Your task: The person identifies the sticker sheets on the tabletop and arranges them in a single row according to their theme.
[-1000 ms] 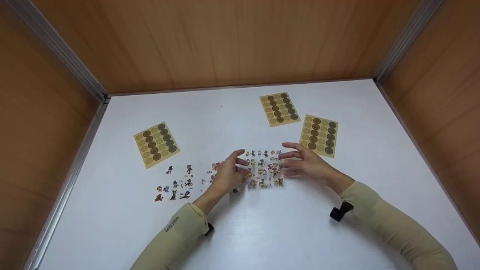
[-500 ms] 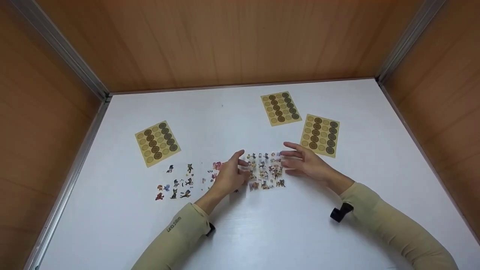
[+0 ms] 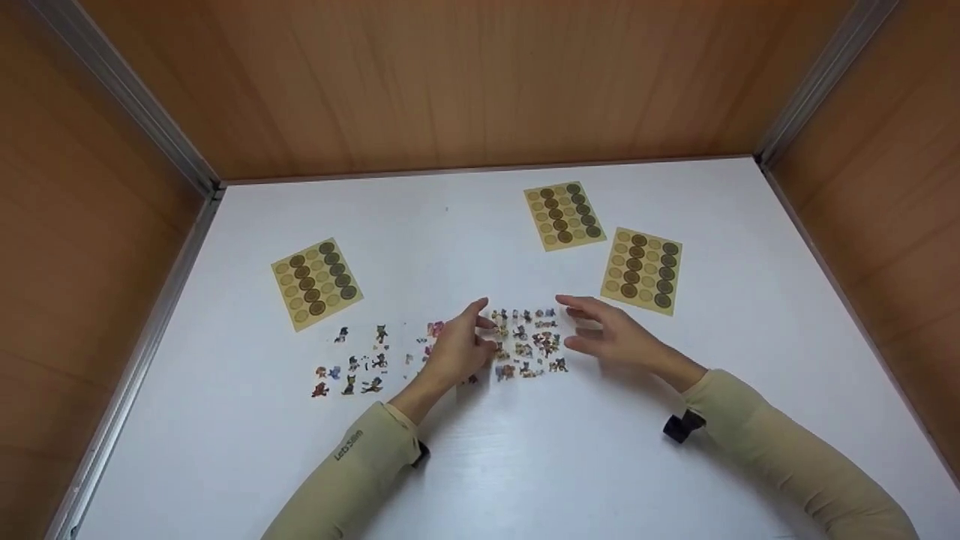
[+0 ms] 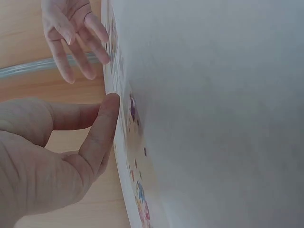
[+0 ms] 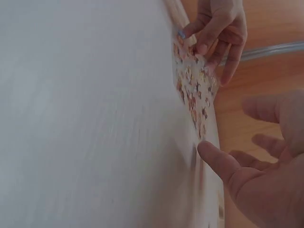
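A clear sticker sheet [image 3: 523, 346] printed with small cartoon figures lies between my two hands, tilted up in the right wrist view. My left hand [image 3: 459, 346] pinches its left edge between thumb and fingers. At the opposite edge, my right hand [image 3: 616, 334] holds its fingers and thumb apart, the fingertips right beside the sheet. The right wrist view shows the same sheet [image 5: 194, 85] running from the left hand's fingers down towards the right thumb. More cartoon stickers [image 3: 435, 330] lie partly hidden behind my left hand.
Further left is another group of cartoon stickers [image 3: 364, 364] on the white table [image 3: 525, 465]. A yellow sheet of round stickers [image 3: 316, 283] lies at the left. Two similar ones, a back sheet [image 3: 564, 216] and a right sheet [image 3: 642, 271], lie beyond my right hand. Wooden panels [image 3: 480, 82] surround the table.
My right hand's fingers have drawn closer together and now sit just off the sheet's right edge. The sheet has shifted slightly, while my left hand stays nearly in place.
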`<state>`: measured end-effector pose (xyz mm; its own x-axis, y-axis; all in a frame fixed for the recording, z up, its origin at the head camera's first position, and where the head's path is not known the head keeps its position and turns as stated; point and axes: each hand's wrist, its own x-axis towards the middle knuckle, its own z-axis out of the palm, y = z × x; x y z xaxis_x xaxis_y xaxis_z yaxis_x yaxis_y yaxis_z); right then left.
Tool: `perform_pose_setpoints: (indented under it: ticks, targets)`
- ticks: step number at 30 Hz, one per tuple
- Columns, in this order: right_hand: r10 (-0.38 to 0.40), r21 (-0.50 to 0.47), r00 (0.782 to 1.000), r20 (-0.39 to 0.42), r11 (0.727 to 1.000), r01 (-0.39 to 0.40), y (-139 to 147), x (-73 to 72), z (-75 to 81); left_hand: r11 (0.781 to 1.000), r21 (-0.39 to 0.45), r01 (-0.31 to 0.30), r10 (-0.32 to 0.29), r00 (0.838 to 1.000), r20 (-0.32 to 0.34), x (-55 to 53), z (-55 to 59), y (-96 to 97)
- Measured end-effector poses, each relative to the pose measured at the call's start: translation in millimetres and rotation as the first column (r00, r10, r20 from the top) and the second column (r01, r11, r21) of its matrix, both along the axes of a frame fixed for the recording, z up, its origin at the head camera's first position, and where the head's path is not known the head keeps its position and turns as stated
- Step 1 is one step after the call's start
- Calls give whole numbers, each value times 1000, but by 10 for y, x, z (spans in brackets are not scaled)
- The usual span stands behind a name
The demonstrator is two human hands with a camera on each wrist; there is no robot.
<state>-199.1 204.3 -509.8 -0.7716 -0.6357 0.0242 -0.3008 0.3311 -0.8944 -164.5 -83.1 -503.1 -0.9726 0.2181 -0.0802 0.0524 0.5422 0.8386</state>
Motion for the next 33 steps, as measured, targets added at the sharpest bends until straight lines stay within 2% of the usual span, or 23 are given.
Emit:
perform_pose_setpoints:
  ticks: [2,5,7,8,13,17,21,24,27,29,31,33]
  targets:
    - [78,134,983,-165,989,-56,7,23,5,1000,-13,11,-11,1000,-15,1,-2,-4]
    - [215,334,919,-331,938,-99,17,45,1,1000,-26,13,-14,999,-33,-2,-3,-11]
    - [272,419,894,-357,902,-107,22,56,-4,999,-31,10,-11,999,-41,-7,-5,-13]
    - [290,451,889,-355,886,-109,23,56,-11,1000,-29,9,-10,999,-40,-9,-7,-14]
    - [311,526,900,-306,843,-112,27,41,-30,999,-39,2,-3,1000,-28,-25,-17,-2]
    - [330,565,897,-296,817,-114,29,20,-59,1000,-8,-9,9,1000,6,-20,8,-10]
    - [334,585,896,-291,804,-110,36,2,-71,999,44,-24,21,999,49,-19,81,-36]
    - [336,596,897,-287,796,-107,40,-6,-57,999,35,-21,19,999,40,-40,141,-53]
    - [341,609,897,-282,786,-108,36,-8,-38,998,-63,11,-11,1000,-1,-63,186,-73]
    - [344,612,898,-274,783,-113,32,-11,-26,984,-171,48,-54,998,-31,-72,196,-91]
    - [350,613,897,-271,781,-119,30,-14,-19,946,-310,91,-116,991,-62,-78,197,-105]
    - [356,617,896,-267,777,-125,32,-17,-16,893,-428,135,-183,980,-73,-81,179,-117]
